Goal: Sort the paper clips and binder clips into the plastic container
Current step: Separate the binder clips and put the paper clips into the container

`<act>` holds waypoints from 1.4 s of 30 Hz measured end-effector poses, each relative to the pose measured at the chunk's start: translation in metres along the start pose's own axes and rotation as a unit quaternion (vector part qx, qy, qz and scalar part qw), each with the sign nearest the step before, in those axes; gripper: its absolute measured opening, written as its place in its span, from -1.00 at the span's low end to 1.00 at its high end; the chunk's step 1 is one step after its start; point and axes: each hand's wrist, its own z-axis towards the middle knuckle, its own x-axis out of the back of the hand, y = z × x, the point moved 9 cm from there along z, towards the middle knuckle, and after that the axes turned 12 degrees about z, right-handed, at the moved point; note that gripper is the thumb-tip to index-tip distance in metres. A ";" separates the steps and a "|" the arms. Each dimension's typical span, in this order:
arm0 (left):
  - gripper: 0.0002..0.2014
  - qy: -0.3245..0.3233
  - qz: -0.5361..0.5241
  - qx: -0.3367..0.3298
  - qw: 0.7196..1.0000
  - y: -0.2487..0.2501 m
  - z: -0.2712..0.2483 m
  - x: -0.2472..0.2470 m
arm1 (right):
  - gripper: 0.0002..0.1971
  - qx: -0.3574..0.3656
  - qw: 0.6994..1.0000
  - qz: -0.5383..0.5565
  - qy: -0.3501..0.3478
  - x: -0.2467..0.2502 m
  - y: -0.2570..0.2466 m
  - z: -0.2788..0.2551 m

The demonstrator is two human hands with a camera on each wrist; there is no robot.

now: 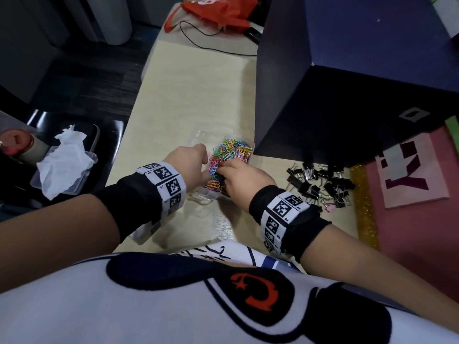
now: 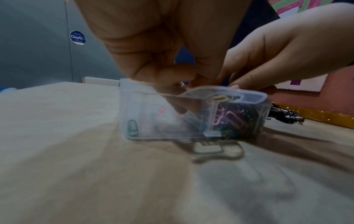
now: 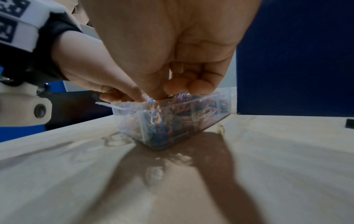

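A clear plastic container [image 1: 198,135] [image 2: 134,113] [image 3: 210,112] stands at mid-table. One compartment is heaped with colourful paper clips [image 1: 233,150]; the other holds only a few. My left hand [image 1: 201,170] [image 2: 180,84] curls over the container's near-left rim, fingers dipping inside, and seems to grip it. My right hand [image 1: 223,173] [image 3: 172,91] hovers over the clips with curled fingers. It pinches a small dark thing, seemingly a black binder clip [image 1: 220,178], mostly hidden. A pile of black binder clips [image 1: 320,184] [image 2: 283,116] lies on the table to the right.
A tall dark blue box [image 1: 347,83] stands right behind the container. Off the table's left edge sits a plastic tub with a crumpled tissue [image 1: 64,160]. An orange bag [image 1: 216,8] and a black cable lie at the far end. A pink mat [image 1: 409,194] borders the table on the right.
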 end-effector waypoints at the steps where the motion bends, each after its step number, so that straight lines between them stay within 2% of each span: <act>1: -0.74 -0.004 -0.010 0.000 1.000 0.001 0.000 -0.001 | -0.61 0.004 1.000 -0.006 -0.005 -0.002 -0.001 0.001; 5: -0.73 -0.007 -0.027 0.003 1.000 0.000 -0.002 -0.002 | -0.61 0.008 1.000 -0.008 -0.013 -0.001 -0.003 0.002; 10: -0.62 -0.009 -0.036 -0.009 0.999 0.001 -0.003 -0.003 | -0.57 -0.023 0.998 0.038 0.051 0.016 0.005 0.002; 13: -0.55 -0.007 -0.032 -0.015 0.999 0.003 -0.003 -0.003 | -0.48 -0.020 0.999 0.028 -0.010 0.005 0.006 0.006; 16: -0.53 -0.007 -0.019 -0.025 0.999 0.004 -0.003 -0.003 | -0.49 -0.007 0.999 -0.004 -0.053 0.000 0.003 0.006; 18: -0.54 -0.010 -0.013 -0.031 0.999 0.004 -0.003 -0.004 | -0.52 -0.002 0.999 0.006 -0.032 0.005 0.000 0.003; 21: -0.54 -0.017 -0.010 -0.030 0.999 0.003 -0.003 -0.006 | -0.59 -0.072 0.995 0.044 0.053 0.027 0.016 -0.003; 22: -0.54 -0.018 -0.007 -0.031 0.999 0.003 -0.002 -0.008 | -0.59 -0.096 0.993 0.042 0.061 0.030 0.021 -0.005; 24: -0.54 -0.016 -0.001 -0.033 0.999 0.003 -0.002 -0.008 | -0.53 -0.106 0.994 0.030 0.028 0.026 0.024 -0.005; 27: -0.55 -0.021 -0.002 -0.036 0.999 0.002 -0.001 -0.010 | -0.43 -0.074 0.997 0.035 -0.018 0.015 0.019 -0.001; 31: -0.69 -0.011 -0.001 -0.012 1.000 -0.006 0.004 -0.002 | -0.50 -0.103 0.992 0.063 0.047 0.032 0.026 -0.002; 33: -0.73 0.008 0.050 0.007 0.999 -0.014 0.011 0.007 | -0.46 -0.108 0.990 0.071 0.047 0.033 0.029 -0.002; 35: -0.72 0.019 0.132 -0.006 0.991 -0.015 0.019 0.013 | -0.39 -0.094 0.994 0.062 -0.002 0.022 0.027 0.001; 37: -0.73 0.028 0.201 -0.017 0.979 -0.016 0.023 0.017 | -0.41 -0.081 0.995 0.061 -0.020 0.016 0.026 0.002; 42: -0.71 0.053 0.305 -0.017 0.951 -0.011 0.026 0.024 | -0.53 -0.078 0.993 0.081 0.028 0.022 0.026 -0.002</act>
